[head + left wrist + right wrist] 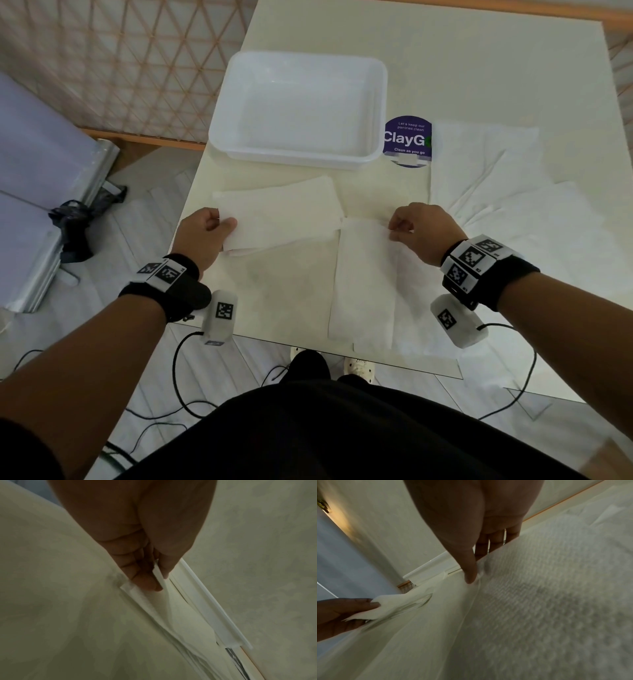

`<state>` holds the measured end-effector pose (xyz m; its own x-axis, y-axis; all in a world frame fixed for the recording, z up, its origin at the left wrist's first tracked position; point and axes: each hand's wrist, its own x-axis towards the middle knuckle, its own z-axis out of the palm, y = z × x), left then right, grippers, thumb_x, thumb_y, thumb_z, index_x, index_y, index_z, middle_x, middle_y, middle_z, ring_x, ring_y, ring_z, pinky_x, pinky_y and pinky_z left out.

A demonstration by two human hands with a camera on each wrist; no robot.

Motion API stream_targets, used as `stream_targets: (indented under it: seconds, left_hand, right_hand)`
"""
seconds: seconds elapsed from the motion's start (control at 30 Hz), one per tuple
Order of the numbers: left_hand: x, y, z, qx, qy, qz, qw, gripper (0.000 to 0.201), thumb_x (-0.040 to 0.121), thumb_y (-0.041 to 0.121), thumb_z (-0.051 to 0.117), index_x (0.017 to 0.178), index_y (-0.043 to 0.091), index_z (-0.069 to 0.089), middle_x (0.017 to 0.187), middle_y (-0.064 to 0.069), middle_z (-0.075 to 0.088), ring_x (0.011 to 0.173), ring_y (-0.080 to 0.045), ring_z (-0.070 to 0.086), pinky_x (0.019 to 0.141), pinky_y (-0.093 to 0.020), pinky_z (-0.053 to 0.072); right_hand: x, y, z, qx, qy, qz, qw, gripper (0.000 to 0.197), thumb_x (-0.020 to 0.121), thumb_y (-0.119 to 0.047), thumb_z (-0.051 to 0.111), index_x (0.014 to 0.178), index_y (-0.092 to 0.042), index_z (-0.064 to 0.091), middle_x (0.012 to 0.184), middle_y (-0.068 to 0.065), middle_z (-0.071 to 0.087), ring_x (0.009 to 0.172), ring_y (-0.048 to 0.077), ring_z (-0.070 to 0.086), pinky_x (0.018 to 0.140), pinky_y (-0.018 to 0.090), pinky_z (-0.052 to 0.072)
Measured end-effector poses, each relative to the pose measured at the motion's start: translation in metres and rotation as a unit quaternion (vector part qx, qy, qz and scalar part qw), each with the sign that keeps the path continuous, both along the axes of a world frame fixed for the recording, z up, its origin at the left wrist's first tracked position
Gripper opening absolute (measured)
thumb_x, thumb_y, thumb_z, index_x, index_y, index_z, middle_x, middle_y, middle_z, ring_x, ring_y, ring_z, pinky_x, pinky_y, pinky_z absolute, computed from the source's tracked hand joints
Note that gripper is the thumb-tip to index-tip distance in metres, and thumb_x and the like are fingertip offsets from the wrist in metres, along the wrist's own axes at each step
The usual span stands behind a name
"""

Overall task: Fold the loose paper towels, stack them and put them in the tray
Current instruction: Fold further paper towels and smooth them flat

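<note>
A folded white paper towel [284, 216] lies in front of the white tray [375, 113], and my left hand [209, 228] pinches its left end [159, 577]. A second towel [366, 284] reaches from the table's middle to its near edge. My right hand [407, 226] pinches that towel's far right corner [479, 573]. In the right wrist view my left hand [351, 609] holds the folded towel [393, 605] at lower left. The tray has nothing in it.
Several loose, creased towels [496, 192] are spread on the table's right side, partly covering a purple round sticker [406, 140]. A lattice screen [120, 61] stands at far left. Cables [185, 394] and my shoes [359, 366] are on the floor below the near edge.
</note>
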<state>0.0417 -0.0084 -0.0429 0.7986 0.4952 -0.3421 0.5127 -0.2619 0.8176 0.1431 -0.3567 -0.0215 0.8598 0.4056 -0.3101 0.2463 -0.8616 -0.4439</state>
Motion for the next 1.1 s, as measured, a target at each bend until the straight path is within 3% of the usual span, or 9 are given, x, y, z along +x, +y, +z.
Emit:
stream_targets:
  seconds: [0.13, 0.3, 0.5, 0.6, 0.77, 0.9, 1.0, 1.07, 1.1]
  left_hand:
    - [0.005, -0.008, 0.002, 0.021, -0.015, 0.010, 1.000, 0.021, 0.085, 0.024, 0.069, 0.099, 0.008, 0.064, 0.096, -0.008, 0.070, 0.093, -0.026, 0.067, 0.089, -0.044, 0.054]
    - [0.008, -0.007, 0.001, 0.100, 0.000, -0.004, 0.995, 0.033, 0.081, 0.033, 0.072, 0.095, 0.006, 0.062, 0.094, -0.013, 0.069, 0.089, -0.030, 0.066, 0.085, -0.048, 0.053]
    - [0.011, -0.018, 0.001, 0.191, 0.026, -0.007, 0.981, 0.044, 0.078, 0.035, 0.076, 0.103, 0.005, 0.055, 0.091, -0.005, 0.057, 0.083, -0.020, 0.052, 0.074, -0.031, 0.042]
    - [0.013, -0.018, -0.001, 0.223, 0.019, -0.007, 0.975, 0.060, 0.071, 0.034, 0.081, 0.112, 0.004, 0.049, 0.105, -0.012, 0.053, 0.091, -0.025, 0.051, 0.085, -0.037, 0.045]
    - [0.018, -0.036, 0.007, 0.315, -0.034, -0.054, 0.947, 0.064, 0.071, 0.028, 0.080, 0.122, 0.006, 0.048, 0.121, -0.014, 0.047, 0.112, -0.032, 0.040, 0.096, -0.035, 0.032]
    - [0.028, -0.089, 0.024, 0.154, -0.091, -0.180, 0.967, 0.036, 0.083, 0.034, 0.071, 0.110, 0.014, 0.057, 0.113, 0.002, 0.054, 0.097, -0.012, 0.052, 0.081, -0.021, 0.042]
    - [0.029, -0.135, 0.038, 0.034, -0.038, -0.248, 0.967, 0.019, 0.094, 0.044, 0.051, 0.094, 0.025, 0.057, 0.090, 0.014, 0.058, 0.080, 0.001, 0.053, 0.072, -0.017, 0.043]
    - [0.030, -0.153, 0.041, -0.014, 0.000, -0.283, 0.959, 0.037, 0.095, 0.057, 0.036, 0.084, 0.025, 0.051, 0.079, 0.014, 0.053, 0.071, -0.002, 0.050, 0.070, -0.020, 0.039]
    - [0.030, -0.158, 0.041, -0.038, 0.011, -0.298, 0.954, 0.048, 0.092, 0.066, 0.030, 0.086, 0.023, 0.053, 0.083, 0.013, 0.055, 0.076, -0.003, 0.052, 0.075, -0.023, 0.039]
  right_hand:
    - [-0.001, -0.003, 0.002, 0.005, 0.005, -0.013, 1.000, 0.010, 0.086, -0.020, 0.066, 0.094, -0.014, 0.066, 0.086, -0.002, 0.059, 0.084, 0.020, 0.057, 0.078, 0.031, 0.045]
    - [-0.002, -0.005, 0.004, 0.019, 0.005, -0.029, 0.999, 0.012, 0.086, -0.022, 0.065, 0.096, -0.015, 0.064, 0.087, -0.001, 0.064, 0.086, 0.021, 0.060, 0.081, 0.035, 0.049]
    - [-0.003, -0.008, 0.009, 0.022, 0.000, -0.029, 0.999, 0.010, 0.087, -0.023, 0.064, 0.094, -0.017, 0.062, 0.089, 0.002, 0.068, 0.087, 0.024, 0.062, 0.082, 0.039, 0.051]
    - [-0.003, -0.010, 0.015, 0.037, -0.013, -0.019, 0.999, 0.008, 0.088, -0.022, 0.062, 0.093, -0.015, 0.063, 0.091, 0.003, 0.068, 0.089, 0.023, 0.062, 0.083, 0.038, 0.049]
    - [-0.006, -0.015, 0.024, 0.095, -0.038, 0.007, 0.995, 0.010, 0.092, -0.021, 0.058, 0.095, -0.012, 0.060, 0.096, 0.002, 0.065, 0.095, 0.020, 0.060, 0.084, 0.034, 0.046]
    - [-0.006, -0.018, 0.031, 0.150, -0.018, -0.013, 0.988, 0.011, 0.093, -0.023, 0.057, 0.096, -0.012, 0.056, 0.094, -0.001, 0.065, 0.095, 0.016, 0.061, 0.081, 0.027, 0.045]
    - [-0.006, -0.018, 0.036, 0.188, -0.028, -0.032, 0.981, 0.006, 0.094, -0.022, 0.055, 0.095, -0.015, 0.053, 0.091, -0.001, 0.063, 0.088, 0.019, 0.060, 0.081, 0.029, 0.047]
    - [-0.004, -0.020, 0.039, 0.206, -0.039, -0.055, 0.976, 0.005, 0.096, -0.021, 0.052, 0.094, -0.016, 0.051, 0.087, -0.002, 0.062, 0.077, 0.018, 0.059, 0.073, 0.023, 0.046]
    - [-0.003, -0.021, 0.039, 0.209, -0.047, -0.069, 0.974, 0.007, 0.096, -0.021, 0.051, 0.095, -0.014, 0.050, 0.085, -0.002, 0.061, 0.071, 0.017, 0.057, 0.067, 0.018, 0.044]
